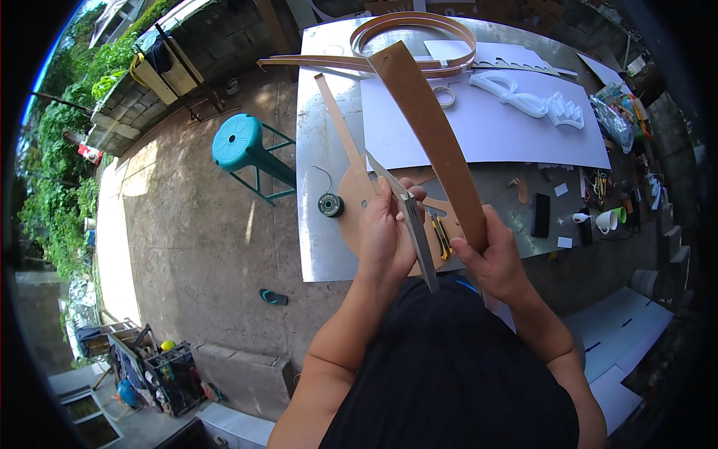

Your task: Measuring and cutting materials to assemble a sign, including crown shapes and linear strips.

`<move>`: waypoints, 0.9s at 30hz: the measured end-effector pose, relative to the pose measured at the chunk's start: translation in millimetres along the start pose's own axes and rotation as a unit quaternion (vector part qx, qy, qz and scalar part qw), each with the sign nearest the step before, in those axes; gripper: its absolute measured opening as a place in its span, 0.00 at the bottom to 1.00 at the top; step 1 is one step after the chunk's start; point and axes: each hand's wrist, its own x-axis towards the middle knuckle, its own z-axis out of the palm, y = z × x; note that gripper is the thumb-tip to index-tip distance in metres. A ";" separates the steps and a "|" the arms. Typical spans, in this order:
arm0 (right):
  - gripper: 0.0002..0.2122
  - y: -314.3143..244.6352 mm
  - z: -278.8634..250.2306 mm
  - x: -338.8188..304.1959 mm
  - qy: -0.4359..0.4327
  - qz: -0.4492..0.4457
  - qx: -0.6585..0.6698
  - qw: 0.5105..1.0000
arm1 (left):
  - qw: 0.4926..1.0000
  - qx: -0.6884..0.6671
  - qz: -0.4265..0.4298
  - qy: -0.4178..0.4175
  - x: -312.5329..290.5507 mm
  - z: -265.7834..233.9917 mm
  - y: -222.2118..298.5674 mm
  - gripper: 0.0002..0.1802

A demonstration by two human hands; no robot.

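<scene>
Dark clothing (464, 374) on the person's torso lies nearest, below both hands. The right hand (495, 254) grips a wide brown strip (434, 142) at its lower end, thumb against one side; the strip rises away from the hand, leaning toward the left. The left hand (385, 236) has its fingers closed around a narrow grey piece (422, 243), exact kind unclear. A thin brown strip (342, 129) extends forward from beside that hand; whether it is also grasped cannot be determined.

Beneath the hands, a brown disc (351, 232) lies on the metallic worktop (318, 258), partly hidden. Between the hands, a yellow-and-black cutter (442, 241) is noted. Just left of the left hand sits a dark spool (330, 205); right of the right hand, a black rectangular object (540, 215).

Beyond both hands lies a white sheet (479, 146), bearing a tape roll (443, 96) and white shaped pieces (516, 96). Farther left of the hands, a teal stool (239, 142) stands on the floor (202, 224). Beyond the sheet's tape roll, a coiled brown band (419, 19) occupies the worktop's far side.
</scene>
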 end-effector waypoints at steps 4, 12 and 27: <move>0.17 2.2 -0.9 1.7 -0.001 0.001 0.004 1.000 | 1.000 -0.013 -0.004 -0.005 1.9 -2.6 1.6 0.09; 0.16 3.4 -1.8 3.9 -0.006 0.001 -0.017 1.000 | 0.999 -0.034 -0.003 -0.002 4.8 -7.4 4.6 0.09; 0.15 6.6 8.4 9.2 -0.038 -0.019 -0.030 0.999 | 0.993 -0.036 0.105 -0.035 -21.2 -2.3 44.1 0.10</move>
